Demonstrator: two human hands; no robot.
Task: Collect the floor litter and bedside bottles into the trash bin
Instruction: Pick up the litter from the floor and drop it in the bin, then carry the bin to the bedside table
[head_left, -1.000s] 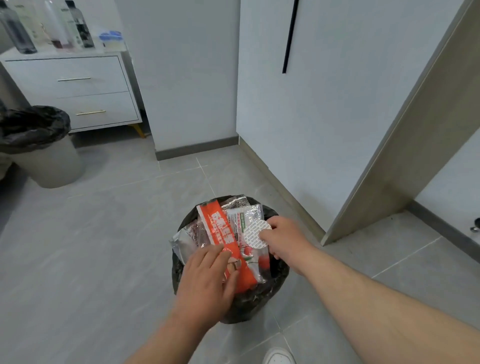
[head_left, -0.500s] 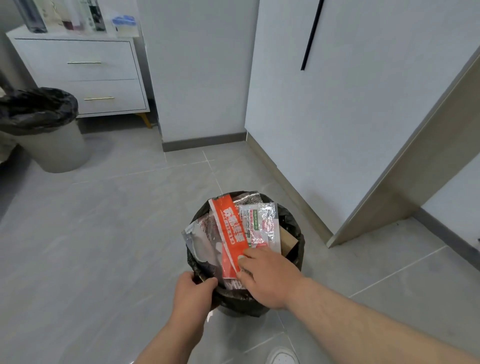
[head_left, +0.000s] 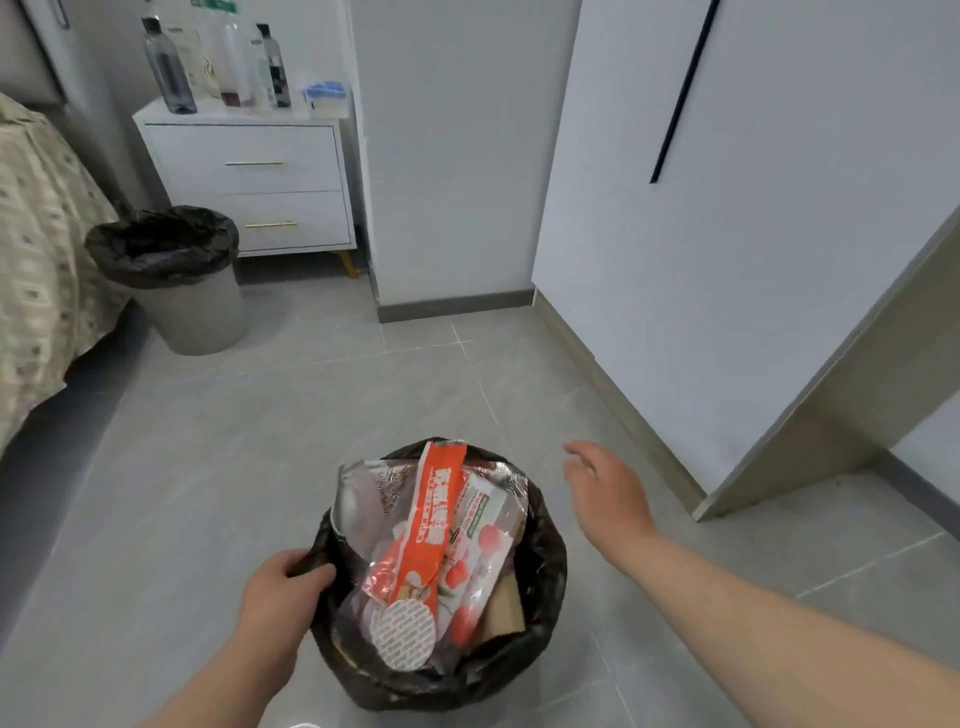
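Note:
A small trash bin (head_left: 540, 613) lined with a black bag is right below me, stuffed with litter: an orange wrapper (head_left: 434, 519), a red-and-white packet (head_left: 475, 561) and silver foil (head_left: 358, 493). My left hand (head_left: 280, 592) grips the bin's left rim. To the right of the bin my right hand (head_left: 605, 493) hovers with relaxed fingers and holds nothing. Several bottles (head_left: 169, 67) stand on the white bedside cabinet (head_left: 249, 176) at the far left.
A second, larger bin (head_left: 182, 306) with a black liner stands in front of the cabinet beside the bed (head_left: 36, 249). White wardrobe doors (head_left: 727, 208) and a slanted panel (head_left: 831, 389) line the right side. Grey tiled floor lies between me and the cabinet.
My right hand has let go of the litter and pulled away to the right. My left hand moved from the litter to the bin's rim. The view has swung towards the cabinet.

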